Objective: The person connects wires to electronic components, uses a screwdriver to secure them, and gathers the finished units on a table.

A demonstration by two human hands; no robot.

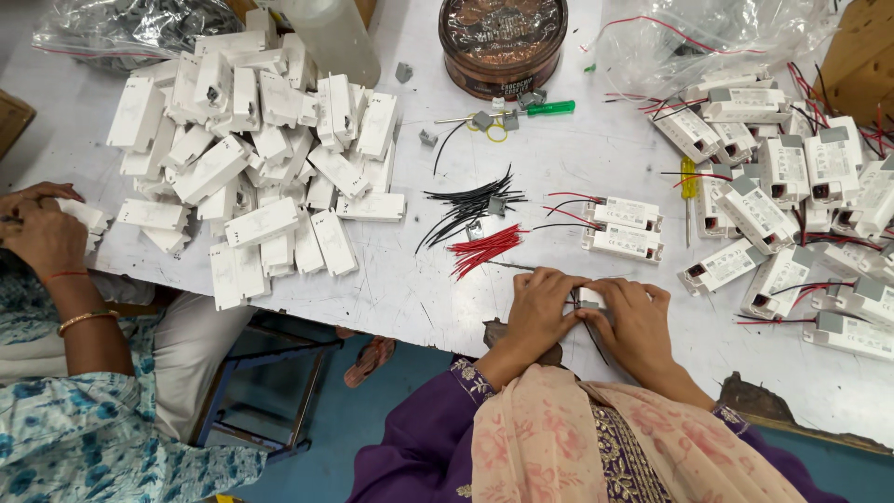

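My left hand (543,307) and my right hand (633,321) are pressed together over a small white plastic box (589,298) at the near edge of the white table (410,289). Both hands grip the box, which is mostly hidden under my fingers. A thin dark wire runs from it under my right hand. Just beyond my hands lie a bundle of short red wires (484,250) and a bundle of short black wires (470,205). Two finished white boxes with red and black leads (626,228) rest right of the wires.
A large heap of white box shells (261,158) fills the left. Wired white boxes (792,186) pile on the right. A round brown tin (503,42), a green-handled screwdriver (540,109) and a yellow screwdriver (688,177) lie beyond. Another person's hands (42,228) work at far left.
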